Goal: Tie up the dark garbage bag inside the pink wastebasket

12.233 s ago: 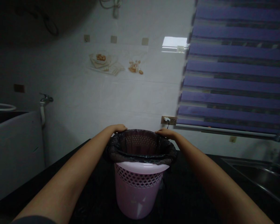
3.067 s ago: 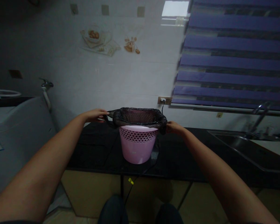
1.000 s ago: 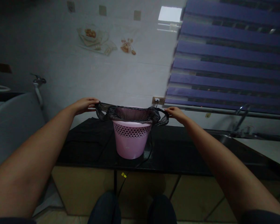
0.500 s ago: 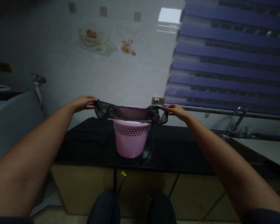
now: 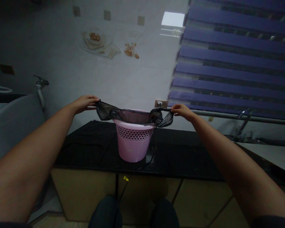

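A pink plastic wastebasket (image 5: 134, 148) with a band of holes below its rim stands upright on the black countertop. Thin black plastic of a garbage bag (image 5: 135, 117) lines its mouth and hangs a little over the rim. My left hand (image 5: 85, 103) pinches one end of the bag, stretched out to the left above the basket. At the other side, my right hand (image 5: 181, 111) pinches the opposite end, pulled out to the right. Neither hand touches the basket. The lower part of the bag is hidden inside.
Behind the basket on the black countertop (image 5: 178, 155) is a wall socket (image 5: 161, 104) with a plug; a dark cord (image 5: 123, 190) with a yellow tag hangs over the front edge. A faucet (image 5: 243, 125) stands at the right, a washing machine (image 5: 14, 123) at the left.
My right hand has shifted slightly outward to the right, drawing the bag's end a bit tauter. My left hand keeps its hold. The view has moved slightly.
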### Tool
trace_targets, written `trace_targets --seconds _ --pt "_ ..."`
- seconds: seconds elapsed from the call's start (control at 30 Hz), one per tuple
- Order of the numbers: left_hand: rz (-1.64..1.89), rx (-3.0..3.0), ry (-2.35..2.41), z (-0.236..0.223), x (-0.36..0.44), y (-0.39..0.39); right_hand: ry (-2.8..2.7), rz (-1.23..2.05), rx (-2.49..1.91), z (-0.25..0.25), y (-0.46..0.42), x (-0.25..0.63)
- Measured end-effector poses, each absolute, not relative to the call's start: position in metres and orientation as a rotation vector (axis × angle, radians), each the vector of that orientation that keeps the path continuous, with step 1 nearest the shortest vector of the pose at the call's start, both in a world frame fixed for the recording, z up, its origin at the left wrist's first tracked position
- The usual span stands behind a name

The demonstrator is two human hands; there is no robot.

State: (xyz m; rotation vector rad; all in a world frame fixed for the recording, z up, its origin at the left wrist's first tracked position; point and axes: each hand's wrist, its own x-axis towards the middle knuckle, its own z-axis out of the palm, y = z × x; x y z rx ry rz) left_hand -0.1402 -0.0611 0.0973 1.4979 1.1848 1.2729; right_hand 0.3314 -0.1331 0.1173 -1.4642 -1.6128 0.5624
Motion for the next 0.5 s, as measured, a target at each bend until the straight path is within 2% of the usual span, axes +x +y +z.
trace_targets --seconds 0.5 --pt "1.397 1.458 1.081 0.104 -0.132 -0.057 -1.638 0.445 -1.492 0.133 -0.129 0.332"
